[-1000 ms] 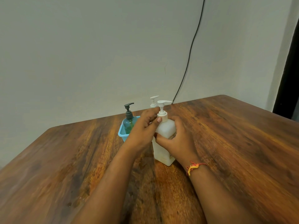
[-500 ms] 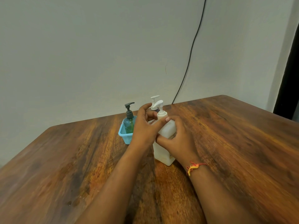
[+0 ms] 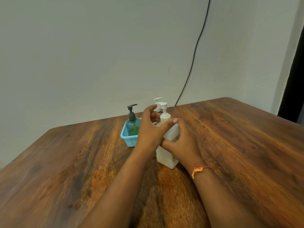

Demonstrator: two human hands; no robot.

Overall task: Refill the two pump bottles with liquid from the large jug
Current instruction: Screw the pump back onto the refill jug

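A large white jug (image 3: 166, 155) with a pump top stands upright on the wooden table (image 3: 65, 162). My right hand (image 3: 182, 142) grips its body from the right side. My left hand (image 3: 151, 127) curls around the pump collar (image 3: 165, 117) at the neck, thumb across the front. Behind my hands stands a blue basket (image 3: 130, 139) holding a teal pump bottle (image 3: 132, 124) with a dark pump. A second bottle's white pump head (image 3: 158, 100) shows behind the jug; its body is hidden.
A black cable (image 3: 195, 51) hangs down the wall to the table's far edge. A dark door frame (image 3: 294, 71) stands at the far right. Bare wood lies to the left, right and front of the jug.
My left hand has turned around the jug's neck, and the pump head has rotated with it. My right hand keeps holding the jug body in place.
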